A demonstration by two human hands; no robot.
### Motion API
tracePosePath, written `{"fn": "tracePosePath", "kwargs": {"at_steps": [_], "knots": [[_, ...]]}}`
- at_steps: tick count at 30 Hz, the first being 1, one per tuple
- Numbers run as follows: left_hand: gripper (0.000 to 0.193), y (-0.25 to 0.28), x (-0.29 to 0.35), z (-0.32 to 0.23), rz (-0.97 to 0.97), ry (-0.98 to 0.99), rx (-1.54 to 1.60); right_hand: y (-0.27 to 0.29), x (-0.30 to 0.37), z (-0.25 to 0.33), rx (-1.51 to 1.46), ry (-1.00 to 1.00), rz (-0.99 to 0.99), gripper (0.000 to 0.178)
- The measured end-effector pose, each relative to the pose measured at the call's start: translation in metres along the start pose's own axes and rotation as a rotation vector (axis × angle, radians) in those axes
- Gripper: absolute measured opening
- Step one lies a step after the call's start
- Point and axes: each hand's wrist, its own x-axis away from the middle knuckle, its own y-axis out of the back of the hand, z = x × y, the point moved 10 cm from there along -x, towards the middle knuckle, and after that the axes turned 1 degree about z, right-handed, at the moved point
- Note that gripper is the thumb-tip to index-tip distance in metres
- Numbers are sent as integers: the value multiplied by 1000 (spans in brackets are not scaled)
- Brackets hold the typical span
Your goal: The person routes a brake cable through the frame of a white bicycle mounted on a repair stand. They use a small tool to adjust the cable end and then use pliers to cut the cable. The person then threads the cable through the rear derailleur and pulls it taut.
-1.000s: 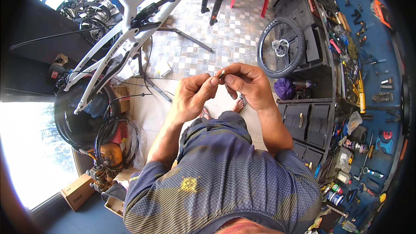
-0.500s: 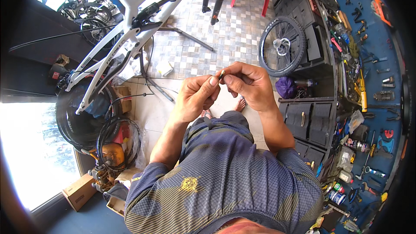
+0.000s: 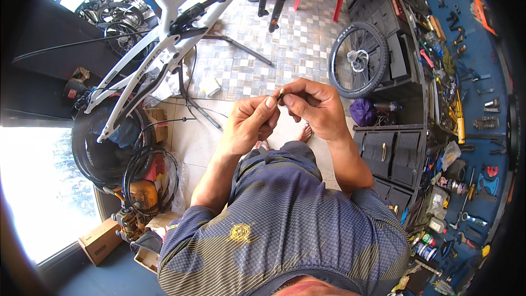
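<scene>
Pinched closed, thumb to forefinger, in the head view: your left hand point(image 3: 247, 124) and your right hand point(image 3: 318, 108), fingertips nearly meeting on one small dark part point(image 3: 281, 94) with a pale tip, mostly covered by your fingers. Location: between both hands, in the air ahead of your shirt point(image 3: 290, 214), white bicycle frame point(image 3: 175, 1) to the left, wheel point(image 3: 359, 61) to the right. Risk, as judged: so slight a piece could slip to the pale floor point(image 3: 192, 148) if either pinch slackens or the two hands pull unevenly.

A white bike frame point(image 3: 171, 48) is on the left, a wheel point(image 3: 358, 61) and purple bundle point(image 3: 361, 112) beside dark drawers point(image 3: 377, 148)
</scene>
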Motion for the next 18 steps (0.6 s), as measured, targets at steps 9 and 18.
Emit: {"fn": "tracePosePath", "kwargs": {"at_steps": [9,18], "knots": [[45,1,2,7,6,26,50,3,3,-5,25,-10,-3,14],[44,-3,6,18,2,71,99,4,4,1,9,30,-51,21]]}}
